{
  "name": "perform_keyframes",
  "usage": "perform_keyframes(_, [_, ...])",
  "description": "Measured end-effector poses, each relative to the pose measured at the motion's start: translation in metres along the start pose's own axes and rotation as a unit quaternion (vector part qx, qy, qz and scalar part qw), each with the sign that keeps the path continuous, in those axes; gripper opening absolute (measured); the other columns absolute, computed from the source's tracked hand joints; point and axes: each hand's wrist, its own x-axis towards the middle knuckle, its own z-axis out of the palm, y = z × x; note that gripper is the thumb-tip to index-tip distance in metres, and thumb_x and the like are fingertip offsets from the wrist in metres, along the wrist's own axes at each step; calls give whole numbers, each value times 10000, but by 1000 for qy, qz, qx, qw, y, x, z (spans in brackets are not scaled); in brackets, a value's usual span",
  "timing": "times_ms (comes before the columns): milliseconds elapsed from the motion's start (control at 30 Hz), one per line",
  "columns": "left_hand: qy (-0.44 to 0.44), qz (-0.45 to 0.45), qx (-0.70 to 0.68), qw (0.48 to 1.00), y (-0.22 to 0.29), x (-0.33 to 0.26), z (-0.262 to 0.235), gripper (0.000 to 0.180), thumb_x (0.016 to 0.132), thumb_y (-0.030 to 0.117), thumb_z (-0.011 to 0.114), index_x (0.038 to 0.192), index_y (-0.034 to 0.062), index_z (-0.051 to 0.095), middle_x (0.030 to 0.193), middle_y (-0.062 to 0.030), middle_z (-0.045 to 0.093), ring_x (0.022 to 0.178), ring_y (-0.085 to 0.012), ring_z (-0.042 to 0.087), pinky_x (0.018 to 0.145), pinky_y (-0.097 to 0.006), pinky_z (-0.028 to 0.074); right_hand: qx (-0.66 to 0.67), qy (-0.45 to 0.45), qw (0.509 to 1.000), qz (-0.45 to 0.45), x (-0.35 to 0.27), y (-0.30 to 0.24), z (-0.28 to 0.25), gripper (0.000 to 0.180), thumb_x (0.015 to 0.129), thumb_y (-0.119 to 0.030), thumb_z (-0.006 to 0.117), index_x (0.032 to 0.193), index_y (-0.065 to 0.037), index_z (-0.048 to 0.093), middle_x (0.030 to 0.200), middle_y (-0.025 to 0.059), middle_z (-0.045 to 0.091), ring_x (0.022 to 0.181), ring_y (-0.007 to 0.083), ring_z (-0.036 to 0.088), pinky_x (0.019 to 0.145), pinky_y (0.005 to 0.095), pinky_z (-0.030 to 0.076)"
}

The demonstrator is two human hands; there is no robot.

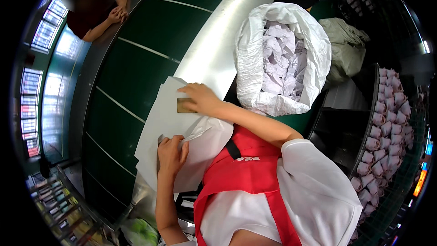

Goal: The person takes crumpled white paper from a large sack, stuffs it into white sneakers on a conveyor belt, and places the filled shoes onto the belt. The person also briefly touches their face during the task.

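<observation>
Close in front of the red apron (pixel 243 168), the left hand (pixel 172 154) rests on the white paper sheets (pixel 157 114), fingers half-curled; from where I stand I can't tell whether it pinches an edge or only presses. Just beyond, the right hand (pixel 200 99) lies palm down, fingers loosely spread over a small flat brownish block (pixel 185 106); whether it grips it or merely bears on it, I can't make out. The near part of the paper is lifted and creased, so I'd anchor it firmly with the left and keep the right's pressure flat and even, lest the sheets skid or wrinkle. The paper lies on the metal table (pixel 205 41), its far edge overlapping the green belt (pixel 132 73); I'd square it clear of that.
</observation>
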Motion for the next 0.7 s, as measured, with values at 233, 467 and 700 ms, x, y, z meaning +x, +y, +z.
perform_keyframes(233, [-5,19,-8,1000,31,27,-8,79,759,86,651,765,40,587,576,-102,520,534,-288,499,602,-367,407,125,407,796,430,-94,189,-130,187,888,-139,572,1023,-11,558,745,17,554,625,78,497,549,214,448])
perform_keyframes(467, [-50,55,-29,997,52,56,2,45,773,63,596,742,52,565,629,-80,554,564,-261,513,629,-359,401,-106,181,707,675,-132,317,-121,733,689,-494,716,1178,20,532,1118,240,595,1052,330,579,866,374,462])
perform_keyframes(700, [-45,41,-105,993,60,68,-6,58,788,74,569,740,44,582,601,-82,519,543,-258,480,650,-368,386,-103,242,777,572,-144,333,-174,339,782,-306,632,970,-24,615,932,158,656,863,251,632,770,346,487])
